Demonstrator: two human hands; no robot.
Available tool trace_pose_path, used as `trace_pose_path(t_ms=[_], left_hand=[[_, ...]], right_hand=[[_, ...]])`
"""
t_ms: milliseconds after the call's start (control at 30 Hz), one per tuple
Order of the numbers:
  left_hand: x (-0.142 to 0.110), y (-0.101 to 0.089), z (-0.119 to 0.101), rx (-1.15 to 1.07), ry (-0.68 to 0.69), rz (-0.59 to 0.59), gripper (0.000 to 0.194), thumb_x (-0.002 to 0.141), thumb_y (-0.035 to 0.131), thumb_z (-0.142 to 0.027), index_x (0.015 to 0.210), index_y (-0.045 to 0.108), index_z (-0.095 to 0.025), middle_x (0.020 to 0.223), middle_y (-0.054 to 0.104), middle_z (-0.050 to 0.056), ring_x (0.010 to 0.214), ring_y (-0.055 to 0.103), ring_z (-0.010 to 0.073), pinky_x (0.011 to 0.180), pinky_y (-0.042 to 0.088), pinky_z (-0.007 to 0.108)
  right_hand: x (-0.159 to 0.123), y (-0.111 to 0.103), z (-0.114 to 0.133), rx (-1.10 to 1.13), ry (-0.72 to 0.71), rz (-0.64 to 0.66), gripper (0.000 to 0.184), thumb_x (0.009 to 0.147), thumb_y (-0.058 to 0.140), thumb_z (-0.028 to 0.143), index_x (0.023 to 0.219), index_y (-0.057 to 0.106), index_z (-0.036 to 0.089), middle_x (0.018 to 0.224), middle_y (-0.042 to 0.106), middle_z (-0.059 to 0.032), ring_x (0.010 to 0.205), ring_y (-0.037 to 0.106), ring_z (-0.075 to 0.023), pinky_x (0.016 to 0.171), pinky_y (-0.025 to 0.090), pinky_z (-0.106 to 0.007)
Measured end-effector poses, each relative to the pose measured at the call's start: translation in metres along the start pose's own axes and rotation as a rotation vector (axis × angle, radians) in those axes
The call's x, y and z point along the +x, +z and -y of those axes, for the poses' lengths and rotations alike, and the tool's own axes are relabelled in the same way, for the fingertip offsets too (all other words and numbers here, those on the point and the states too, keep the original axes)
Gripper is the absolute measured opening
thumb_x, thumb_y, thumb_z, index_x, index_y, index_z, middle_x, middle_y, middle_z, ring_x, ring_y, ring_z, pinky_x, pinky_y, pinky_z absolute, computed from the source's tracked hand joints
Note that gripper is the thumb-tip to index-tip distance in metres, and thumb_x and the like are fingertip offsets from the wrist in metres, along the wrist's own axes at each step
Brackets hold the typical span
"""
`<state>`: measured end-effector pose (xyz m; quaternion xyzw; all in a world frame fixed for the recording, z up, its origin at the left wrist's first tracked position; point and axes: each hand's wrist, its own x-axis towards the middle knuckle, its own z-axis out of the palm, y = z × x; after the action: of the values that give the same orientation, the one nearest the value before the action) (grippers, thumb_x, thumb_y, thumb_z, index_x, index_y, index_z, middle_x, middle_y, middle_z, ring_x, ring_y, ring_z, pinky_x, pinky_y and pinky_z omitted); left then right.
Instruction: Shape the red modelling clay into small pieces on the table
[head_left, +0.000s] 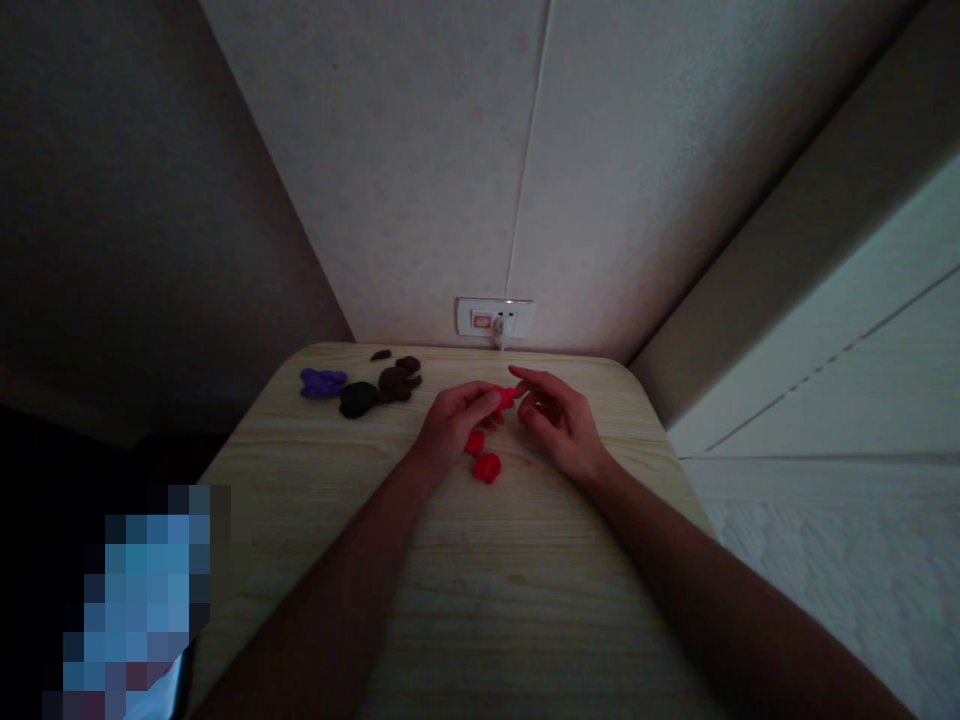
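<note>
A small lump of red modelling clay [504, 398] is pinched between the thumb and fingers of my left hand [454, 418], over the far half of the table. To its right is my right hand [559, 418], its index finger stretched out and its other fingers loosely bent and apart. Its fingertips come close to the lump's right end; whether they touch it I cannot tell. Below the hands, two more red clay pieces [487, 467] lie on the wood, one partly beside my left fingers.
Purple clay [322, 382], a black lump [359, 399] and several brown pieces [395, 382] lie at the table's [480, 600] far left. Behind, a plug sits in a wall socket [495, 317]. A pale panel [825, 330] stands at right; a pixelated screen [150, 590] is at lower left.
</note>
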<state>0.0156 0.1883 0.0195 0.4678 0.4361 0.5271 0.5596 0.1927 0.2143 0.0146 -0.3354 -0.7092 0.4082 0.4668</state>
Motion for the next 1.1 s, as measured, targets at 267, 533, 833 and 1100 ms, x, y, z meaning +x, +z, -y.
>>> trace_pose_path(t_ms=[267, 533, 833, 1100], left_hand=[[-0.002, 0.001, -0.004, 0.034, -0.021, 0.021, 0.030, 0.077, 0.073, -0.044, 0.085, 0.075, -0.016, 0.069, 0.064, 0.004, 0.063, 0.055, 0.0142, 0.048, 0.035, 0.023], [0.001, -0.001, 0.001, 0.021, 0.018, -0.031, 0.026, 0.076, 0.074, -0.043, 0.082, 0.076, -0.017, 0.071, 0.068, 0.005, 0.066, 0.058, 0.0153, 0.061, 0.046, 0.028], [0.002, 0.000, 0.000, -0.025, -0.007, -0.079, 0.030, 0.073, 0.077, -0.045, 0.082, 0.075, -0.016, 0.070, 0.068, 0.004, 0.064, 0.058, 0.0140, 0.058, 0.043, 0.026], [0.002, -0.001, 0.001, -0.027, -0.015, -0.079, 0.029, 0.074, 0.076, -0.044, 0.084, 0.075, -0.016, 0.070, 0.068, 0.004, 0.064, 0.057, 0.0143, 0.057, 0.041, 0.026]], right_hand=[[0.004, 0.001, 0.003, 0.020, -0.006, -0.062, 0.021, 0.087, 0.074, 0.043, 0.093, 0.078, 0.022, 0.086, 0.068, -0.0053, 0.069, 0.063, -0.0149, 0.060, 0.054, -0.029], [0.010, -0.001, -0.011, 0.244, 0.239, -0.199, 0.035, 0.075, 0.082, 0.049, 0.092, 0.075, 0.019, 0.079, 0.077, -0.0051, 0.068, 0.072, -0.0171, 0.072, 0.061, -0.033], [0.013, -0.001, -0.013, 0.311, 0.305, -0.191, 0.034, 0.072, 0.085, 0.048, 0.084, 0.077, 0.018, 0.073, 0.077, -0.0033, 0.061, 0.070, -0.0159, 0.066, 0.060, -0.030], [0.011, 0.000, -0.010, 0.299, 0.359, -0.195, 0.036, 0.060, 0.093, 0.045, 0.069, 0.069, 0.019, 0.064, 0.075, -0.0041, 0.055, 0.069, -0.0170, 0.057, 0.057, -0.029]])
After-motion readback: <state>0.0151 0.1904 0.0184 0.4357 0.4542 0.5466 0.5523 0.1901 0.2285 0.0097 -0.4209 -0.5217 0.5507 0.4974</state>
